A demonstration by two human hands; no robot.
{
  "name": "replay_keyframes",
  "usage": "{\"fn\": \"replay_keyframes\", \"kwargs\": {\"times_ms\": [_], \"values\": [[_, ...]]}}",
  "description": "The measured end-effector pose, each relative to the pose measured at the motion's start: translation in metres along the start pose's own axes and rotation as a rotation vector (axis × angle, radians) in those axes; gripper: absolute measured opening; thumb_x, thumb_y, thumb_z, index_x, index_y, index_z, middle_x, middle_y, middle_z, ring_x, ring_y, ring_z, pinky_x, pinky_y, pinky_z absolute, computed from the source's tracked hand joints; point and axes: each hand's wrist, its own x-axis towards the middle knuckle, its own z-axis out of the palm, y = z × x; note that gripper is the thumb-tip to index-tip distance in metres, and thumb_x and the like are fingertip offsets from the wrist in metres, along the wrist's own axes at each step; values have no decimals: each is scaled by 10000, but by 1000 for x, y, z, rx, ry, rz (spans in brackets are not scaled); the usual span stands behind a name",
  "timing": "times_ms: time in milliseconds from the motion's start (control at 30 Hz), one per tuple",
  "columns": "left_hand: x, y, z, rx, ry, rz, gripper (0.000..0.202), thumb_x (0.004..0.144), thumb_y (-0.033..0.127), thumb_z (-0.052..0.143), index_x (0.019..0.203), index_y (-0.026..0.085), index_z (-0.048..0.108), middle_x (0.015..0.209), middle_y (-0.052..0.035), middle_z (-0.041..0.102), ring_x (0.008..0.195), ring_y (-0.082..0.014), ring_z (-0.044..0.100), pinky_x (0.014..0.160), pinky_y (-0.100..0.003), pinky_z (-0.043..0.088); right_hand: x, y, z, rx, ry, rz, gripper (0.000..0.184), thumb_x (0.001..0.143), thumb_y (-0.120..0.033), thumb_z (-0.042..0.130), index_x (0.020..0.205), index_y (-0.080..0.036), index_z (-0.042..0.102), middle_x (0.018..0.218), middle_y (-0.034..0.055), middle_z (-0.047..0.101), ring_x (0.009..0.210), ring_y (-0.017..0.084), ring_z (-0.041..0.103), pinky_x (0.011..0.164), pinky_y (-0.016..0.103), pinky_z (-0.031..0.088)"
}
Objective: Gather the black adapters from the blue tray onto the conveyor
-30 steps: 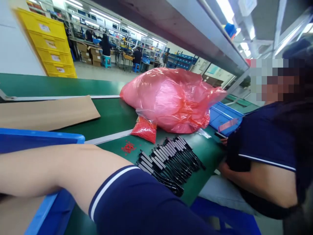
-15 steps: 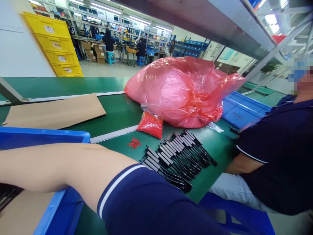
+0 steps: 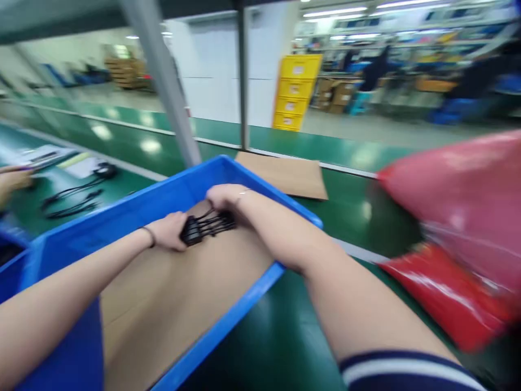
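Observation:
Inside a blue plastic bin (image 3: 244, 293), a bundle of black cables with block-shaped ends (image 3: 192, 231) lies low over the brown cardboard lining (image 3: 163, 315). My left hand (image 3: 171, 231), a dark band at its wrist, is closed on the blocky end of the bundle. At the other end, near the bin's far corner, my right hand (image 3: 226, 196) curls over the cables; its fingertips are partly hidden behind them. Motion blur softens the fine detail of the cables.
A flat piece of cardboard (image 3: 285, 174) lies behind the bin on the green bench. To the right are a big pink plastic bag (image 3: 459, 190) and a bag of red pieces (image 3: 451, 293). Another person's hand (image 3: 16, 182) is at far left, near a black cable (image 3: 73, 201). A metal post (image 3: 163, 81) rises behind the bin.
The view has swung left, bringing the bin and both my hands into sight. The rows of black cables and the co-worker on the right have left the picture.

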Motion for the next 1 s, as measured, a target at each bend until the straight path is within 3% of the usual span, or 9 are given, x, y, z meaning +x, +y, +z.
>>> {"fn": "replay_keyframes", "kwargs": {"times_ms": [100, 267, 367, 467, 633, 867, 1000], "values": [[7, -12, 11, -11, 25, -23, 737, 466, 509, 629, 1061, 120, 432, 1070, -116, 488, 973, -240, 465, 850, -314, 386, 30, -17, -9, -99, -22, -36, 278, 748, -324, 588, 919, -106, 612, 894, 79, 617, 800, 200, 575, 690, 296, 439], [10, -13, 15, -43, -18, -35, 855, 408, 555, 628, 1096, 107, 390, 1112, -148, 435, 983, -254, 435, 861, -335, 379, 28, 0, -5, -179, -42, -16, 252, 658, -305, 607, 848, -142, 641, 778, 72, 630, 656, 166, 571, 559, 233, 392], [10, -15, 18, -58, -33, -46, 879, 390, 554, 638, 1105, 115, 376, 1095, -135, 433, 972, -253, 423, 848, -342, 388, 29, 1, -8, -211, 5, -16, 319, 623, -276, 613, 911, -141, 610, 864, 95, 614, 723, 191, 566, 550, 236, 375], [13, -19, 22, -56, -23, -52, 898, 378, 564, 641, 1106, 112, 372, 1086, -135, 430, 966, -255, 417, 858, -354, 383, 37, -9, -9, -216, 43, -53, 284, 669, -271, 559, 927, -158, 596, 903, 81, 605, 770, 191, 554, 569, 237, 363], [15, -19, 25, -59, -24, -37, 916, 370, 569, 644, 1114, 113, 366, 1090, -140, 426, 941, -251, 418, 831, -359, 398, 44, -23, 4, -181, -3, -178, 202, 716, -253, 509, 875, -237, 633, 846, -2, 634, 722, 135, 556, 571, 207, 349], [12, -18, 19, -97, -21, -41, 889, 358, 529, 669, 1093, 109, 400, 1095, -158, 443, 938, -269, 432, 817, -385, 406, 43, -34, 9, -237, 29, -206, 276, 778, -396, 456, 875, -216, 642, 835, 55, 643, 713, 177, 568, 560, 239, 345], [7, -11, 18, -142, -34, 26, 744, 369, 490, 677, 994, 136, 482, 1010, -121, 505, 893, -248, 484, 792, -355, 426, 34, -48, 11, -309, 89, -301, 239, 789, -335, 442, 780, -207, 644, 734, 67, 639, 629, 173, 575, 526, 239, 350]]}}
